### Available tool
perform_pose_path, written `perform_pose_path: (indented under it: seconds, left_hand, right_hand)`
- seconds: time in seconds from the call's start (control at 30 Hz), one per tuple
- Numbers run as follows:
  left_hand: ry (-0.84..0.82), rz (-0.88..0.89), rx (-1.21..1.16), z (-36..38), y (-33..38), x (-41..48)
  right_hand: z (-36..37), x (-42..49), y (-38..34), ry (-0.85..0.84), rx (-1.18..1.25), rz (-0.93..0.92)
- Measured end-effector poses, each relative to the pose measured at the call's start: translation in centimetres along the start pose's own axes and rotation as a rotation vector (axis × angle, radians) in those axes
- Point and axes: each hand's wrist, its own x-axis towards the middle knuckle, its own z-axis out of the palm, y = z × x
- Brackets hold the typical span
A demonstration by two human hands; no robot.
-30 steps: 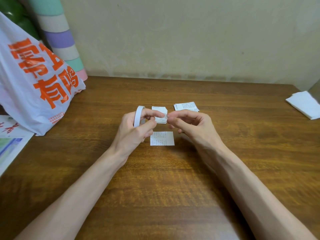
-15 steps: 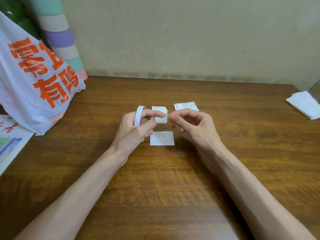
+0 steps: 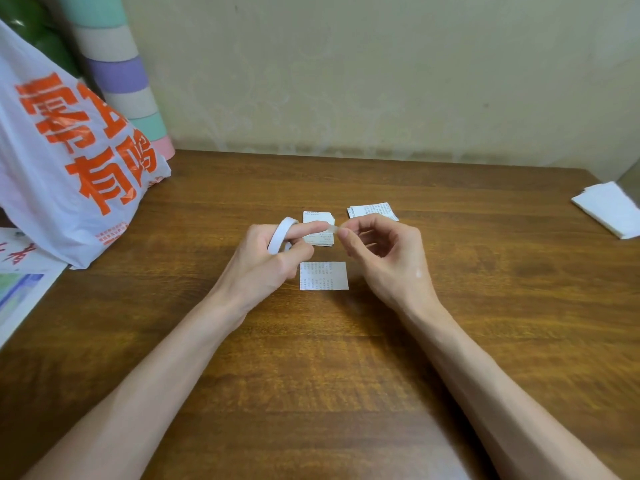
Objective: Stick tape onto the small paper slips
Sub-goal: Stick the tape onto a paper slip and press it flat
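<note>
On the head view I see the left hand (image 3: 263, 266) curled round the white tape roll (image 3: 281, 234), just behind the lone paper slip (image 3: 323, 275) on the table (image 3: 346, 375). The right hand (image 3: 388, 254) pinches the free tape end (image 3: 331, 230) between thumb and forefinger, also behind that slip. A slip stack (image 3: 313, 216) and a second stack (image 3: 372, 211) lie farther back.

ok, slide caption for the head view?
Left hand holds tape roll, right hand pinches the tape end; paper slip waits on the table.
</note>
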Motion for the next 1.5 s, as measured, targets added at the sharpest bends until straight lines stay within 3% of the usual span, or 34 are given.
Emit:
perform_pose_path:
  seconds: [0.23,0.33,0.43,0.63,1.03,1.3,1.5]
  left_hand:
    - [-0.004,-0.016,0.116,0.0,-0.2,0.0]
    - [0.096,-0.029,0.184,-0.5,-0.8,0.4]
    - [0.148,0.088,0.298,-0.9,-0.9,0.5]
    - [0.091,0.208,0.531,-1.1,-2.0,1.0]
    - [-0.012,0.169,0.719,-1.1,-2.7,1.3]
    - [-0.003,0.142,0.743,-0.4,-3.0,1.3]
    - [0.019,0.156,0.773,0.0,-2.9,1.0]
  right_hand:
    - [0.2,-0.1,0.2,0.057,-0.095,-0.087]
    - [0.1,-0.1,0.2,0.039,-0.068,-0.110]
    - [-0.5,0.1,0.1,-0.005,-0.041,-0.134]
    - [-0.9,0.3,-0.2,-0.074,0.015,-0.131]
    - [-1.1,0.5,-1.3,-0.100,0.151,0.253]
    - [-0.8,0.4,-0.7,-0.173,-0.280,0.213]
    - [-0.7,0.2,-0.9,-0.171,-0.350,0.224]
